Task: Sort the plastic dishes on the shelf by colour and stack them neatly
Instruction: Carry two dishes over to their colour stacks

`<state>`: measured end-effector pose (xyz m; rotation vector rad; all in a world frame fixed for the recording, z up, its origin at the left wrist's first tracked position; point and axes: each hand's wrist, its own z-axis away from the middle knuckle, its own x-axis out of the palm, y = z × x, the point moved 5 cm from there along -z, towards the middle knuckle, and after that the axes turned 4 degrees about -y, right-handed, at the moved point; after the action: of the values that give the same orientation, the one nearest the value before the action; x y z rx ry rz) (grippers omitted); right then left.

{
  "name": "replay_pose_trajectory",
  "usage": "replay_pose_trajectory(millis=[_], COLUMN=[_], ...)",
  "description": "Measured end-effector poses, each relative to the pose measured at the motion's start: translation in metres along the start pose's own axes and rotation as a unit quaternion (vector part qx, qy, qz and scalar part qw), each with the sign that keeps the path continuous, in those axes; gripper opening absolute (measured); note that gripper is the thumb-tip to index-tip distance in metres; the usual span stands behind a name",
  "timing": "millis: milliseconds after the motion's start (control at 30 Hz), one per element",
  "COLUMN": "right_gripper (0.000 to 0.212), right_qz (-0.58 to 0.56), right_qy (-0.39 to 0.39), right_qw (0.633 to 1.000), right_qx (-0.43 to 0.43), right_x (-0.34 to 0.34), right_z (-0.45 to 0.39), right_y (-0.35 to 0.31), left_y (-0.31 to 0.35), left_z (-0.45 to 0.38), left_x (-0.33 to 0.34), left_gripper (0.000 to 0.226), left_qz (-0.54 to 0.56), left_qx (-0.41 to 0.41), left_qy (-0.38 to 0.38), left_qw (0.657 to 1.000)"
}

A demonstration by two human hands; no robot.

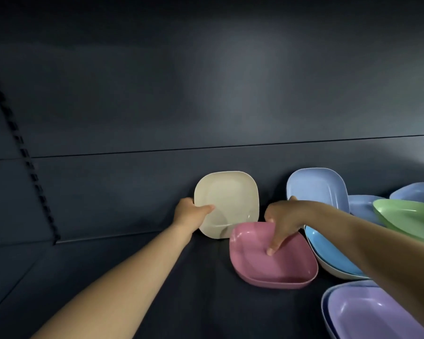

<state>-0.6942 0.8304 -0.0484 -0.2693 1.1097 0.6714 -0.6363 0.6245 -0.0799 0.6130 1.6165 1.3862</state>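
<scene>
A cream square dish (230,199) stands tilted up against the dark back wall. My left hand (190,212) grips its left edge, thumb across the front. In front of it a pink dish (279,267) lies flat on the shelf. My right hand (283,220) holds the pink dish by its far rim, thumb reaching down inside it. A pale blue dish (321,187) leans on the wall behind my right hand. A brighter blue dish (330,253) sits nested on a white one at the right.
More dishes crowd the right side: a green one (409,216) tilted over pale blue ones (362,206), and a purple dish (372,316) stacked on a blue one at the bottom right. The dark shelf floor (132,277) stretches left. A slotted upright (22,148) runs along the left wall.
</scene>
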Motion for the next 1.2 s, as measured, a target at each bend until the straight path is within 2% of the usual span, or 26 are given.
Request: replay_pose_trajectory(millis=[67, 167, 300, 433, 600, 900, 1033, 1133, 1200], right_gripper=[0.053, 0.056, 0.044, 0.038, 0.037, 0.029, 0.031, 0.034, 0.034], right_qz=[-0.003, -0.089, -0.205, -0.245, -0.278, -0.380, -0.435, -0.446, -0.445], right_qy=[-0.001, 0.003, 0.040, 0.072, 0.102, 0.183, 0.194, 0.190, 0.198], right_qw=[1.000, 0.996, 0.978, 0.966, 0.955, 0.904, 0.876, 0.872, 0.872], right_qx=[-0.003, -0.004, -0.021, -0.026, -0.032, -0.073, -0.075, -0.064, -0.047], right_x=[-0.001, -0.002, -0.011, -0.022, -0.038, -0.055, -0.052, -0.052, -0.054], right_z=[0.004, 0.012, 0.025, 0.036, 0.064, 0.130, 0.144, 0.155, 0.162], right_y=[-0.003, 0.000, -0.007, -0.038, -0.119, -0.336, -0.408, -0.436, -0.445], left_y=[-0.002, -0.007, -0.016, -0.024, -0.038, -0.108, -0.138, -0.151, -0.153], left_z=[0.001, 0.007, 0.020, 0.041, 0.084, 0.181, 0.213, 0.223, 0.225], left_x=[-0.007, -0.025, -0.067, -0.127, -0.232, -0.433, -0.478, -0.494, -0.497], left_gripper=[0.024, 0.022, 0.023, 0.028, 0.029, 0.026, 0.025, 0.034, 0.030], left_qz=[-0.001, -0.001, 0.006, 0.024, 0.037, 0.007, -0.040, -0.087, -0.125], left_qx=[0.001, -0.001, -0.008, -0.008, 0.007, -0.023, -0.059, -0.070, -0.064], left_qy=[0.005, 0.015, 0.039, 0.054, 0.066, 0.033, 0.015, -0.004, -0.026], left_qw=[1.000, 1.000, 0.999, 0.998, 0.997, 0.999, 0.997, 0.994, 0.990])
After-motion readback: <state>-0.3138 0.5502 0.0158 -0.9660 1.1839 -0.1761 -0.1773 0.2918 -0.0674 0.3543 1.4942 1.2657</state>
